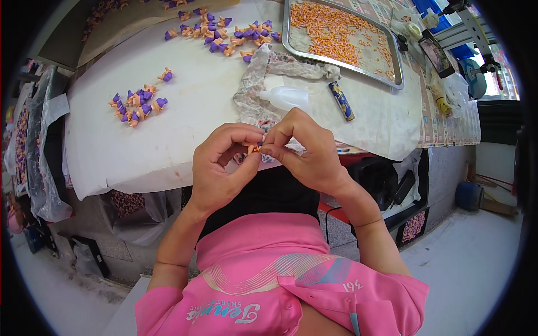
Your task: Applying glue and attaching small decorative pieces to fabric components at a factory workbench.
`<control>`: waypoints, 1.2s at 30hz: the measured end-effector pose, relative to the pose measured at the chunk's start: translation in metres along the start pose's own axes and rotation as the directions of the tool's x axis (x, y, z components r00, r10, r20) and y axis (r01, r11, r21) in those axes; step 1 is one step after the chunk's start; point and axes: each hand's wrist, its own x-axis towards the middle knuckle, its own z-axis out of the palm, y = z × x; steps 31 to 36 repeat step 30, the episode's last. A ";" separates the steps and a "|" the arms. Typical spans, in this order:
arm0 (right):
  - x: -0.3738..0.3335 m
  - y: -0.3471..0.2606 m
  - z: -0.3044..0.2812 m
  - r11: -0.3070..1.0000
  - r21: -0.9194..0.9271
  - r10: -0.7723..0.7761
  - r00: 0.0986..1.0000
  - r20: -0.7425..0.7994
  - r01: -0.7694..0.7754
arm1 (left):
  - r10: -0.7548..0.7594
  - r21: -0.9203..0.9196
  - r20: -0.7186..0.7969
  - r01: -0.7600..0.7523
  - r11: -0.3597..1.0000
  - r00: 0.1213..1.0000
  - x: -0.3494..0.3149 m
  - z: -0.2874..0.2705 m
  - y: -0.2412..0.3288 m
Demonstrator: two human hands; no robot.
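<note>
Over the table's near edge, my left hand (221, 159) pinches a small peach-and-purple plastic figure part (250, 149) between thumb and fingers. My right hand (308, 148) meets it there, thumb and forefinger closed on a tiny orange-yellow piece (257, 149) against the part. The fingertips hide most of both. Just beyond my hands lie a white translucent squeeze bottle (288, 97) and a crumpled patterned cloth (255, 84). Similar peach-and-purple parts lie in a small group (137, 105) at left and a larger pile (224, 35) farther back.
A metal tray (399, 67) of many small orange-yellow pieces sits at the back right. Near it lies a dark blue patterned packet (341, 101). A phone (436, 54) on a metal stand is at far right. Plastic bags (42, 162) hang at left; a black bin (414, 185) stands below right.
</note>
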 end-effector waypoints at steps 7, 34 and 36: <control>-0.006 -0.001 0.004 0.997 -0.066 -0.035 0.999 -0.008 0.034 | 0.099 0.121 -0.006 -0.098 0.988 0.995 -0.002 0.001 0.000; -0.012 0.004 0.000 0.910 0.180 0.358 0.927 0.115 -0.373 | 0.048 -0.034 0.040 -0.047 0.998 0.998 -0.002 -0.015 -0.008; -0.012 0.004 0.000 0.910 0.180 0.358 0.927 0.115 -0.373 | 0.048 -0.034 0.040 -0.047 0.998 0.998 -0.002 -0.015 -0.008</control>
